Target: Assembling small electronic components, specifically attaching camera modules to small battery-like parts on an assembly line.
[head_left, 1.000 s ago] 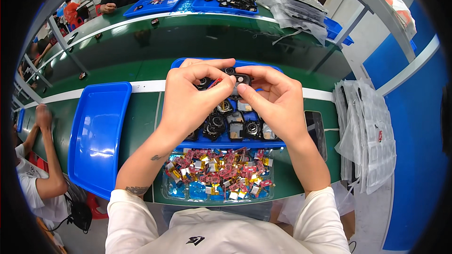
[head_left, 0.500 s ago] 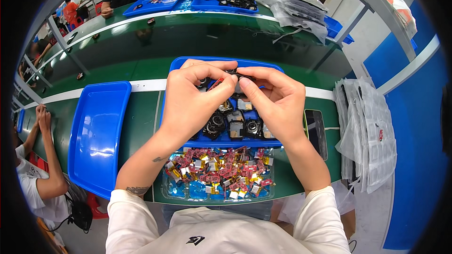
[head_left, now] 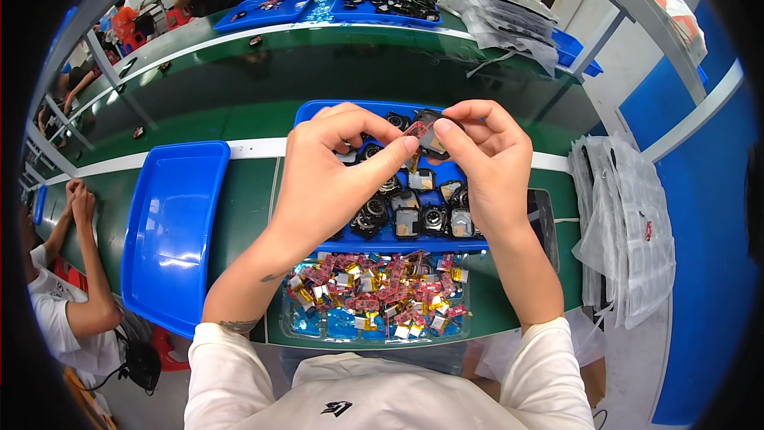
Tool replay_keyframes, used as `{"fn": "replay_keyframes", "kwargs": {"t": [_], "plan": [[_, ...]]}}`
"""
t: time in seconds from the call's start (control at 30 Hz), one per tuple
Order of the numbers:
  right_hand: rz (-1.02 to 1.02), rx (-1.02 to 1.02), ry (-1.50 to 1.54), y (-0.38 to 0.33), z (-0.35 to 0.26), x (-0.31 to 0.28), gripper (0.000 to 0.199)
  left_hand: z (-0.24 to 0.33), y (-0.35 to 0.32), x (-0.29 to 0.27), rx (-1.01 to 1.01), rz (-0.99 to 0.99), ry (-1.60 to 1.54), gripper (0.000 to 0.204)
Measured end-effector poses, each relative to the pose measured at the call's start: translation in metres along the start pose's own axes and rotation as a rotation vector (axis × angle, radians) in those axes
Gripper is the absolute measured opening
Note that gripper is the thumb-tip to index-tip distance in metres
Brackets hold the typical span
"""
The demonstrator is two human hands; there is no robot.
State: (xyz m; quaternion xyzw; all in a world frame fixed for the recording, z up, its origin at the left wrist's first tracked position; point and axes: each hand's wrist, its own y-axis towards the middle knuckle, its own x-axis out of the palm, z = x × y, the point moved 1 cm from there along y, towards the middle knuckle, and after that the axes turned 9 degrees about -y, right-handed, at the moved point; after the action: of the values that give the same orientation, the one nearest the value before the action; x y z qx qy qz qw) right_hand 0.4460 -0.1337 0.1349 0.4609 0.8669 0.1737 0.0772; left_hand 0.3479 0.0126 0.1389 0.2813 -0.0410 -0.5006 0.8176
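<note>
My left hand (head_left: 334,171) and my right hand (head_left: 487,161) meet above a blue tray (head_left: 314,114) of small black round parts (head_left: 402,211). Between the fingertips of both hands I hold one small black part (head_left: 427,134) with a reddish piece and thin wires on it; the left thumb and forefinger pinch the reddish piece, the right fingers grip the black body. Nearer to me lies a clear tray (head_left: 288,326) full of several small red, gold and silver pieces (head_left: 378,293).
An empty blue tray (head_left: 171,227) lies to the left on the green bench (head_left: 239,103). Stacks of clear plastic bags (head_left: 629,231) lie at the right. Other people work at blue trays (head_left: 263,9) across the bench and a person sits at far left (head_left: 72,271).
Both hands have shifted slightly right and up with the small part; the left fingers now pinch its reddish piece closer to the right hand.
</note>
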Motion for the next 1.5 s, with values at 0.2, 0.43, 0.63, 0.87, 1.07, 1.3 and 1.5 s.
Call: {"fn": "replay_keyframes", "kwargs": {"t": [0.2, 0.43, 0.63, 0.87, 1.07, 1.3, 1.5], "plan": [[0.031, -0.096, -0.088, -0.001, 0.003, 0.000, 0.016, 0.000, -0.001, 0.001, -0.222, -0.109, -0.469, 0.011], [0.024, -0.224, -0.153, -0.005, 0.002, 0.005, 0.013, -0.007, 0.001, 0.002, -0.282, -0.104, -0.665, 0.010], [-0.003, -0.217, -0.198, -0.008, -0.004, 0.005, 0.012, -0.010, 0.006, 0.006, -0.285, 0.014, -0.522, 0.014], [0.036, -0.266, -0.223, -0.008, 0.003, 0.002, 0.011, -0.019, 0.002, 0.014, -0.131, -0.001, -0.423, 0.012], [-0.030, -0.121, -0.134, 0.004, 0.016, 0.007, 0.015, -0.032, 0.014, 0.002, -0.116, 0.037, -0.318, 0.012], [-0.010, -0.061, -0.324, 0.002, 0.029, -0.023, 0.016, -0.147, 0.052, -0.097, -0.301, 0.553, 0.192, 0.029], [0.022, -0.009, -0.613, -0.017, 0.066, -0.064, 0.014, -0.226, 0.050, -0.135, -0.721, 0.533, 0.451, 0.033]]}}
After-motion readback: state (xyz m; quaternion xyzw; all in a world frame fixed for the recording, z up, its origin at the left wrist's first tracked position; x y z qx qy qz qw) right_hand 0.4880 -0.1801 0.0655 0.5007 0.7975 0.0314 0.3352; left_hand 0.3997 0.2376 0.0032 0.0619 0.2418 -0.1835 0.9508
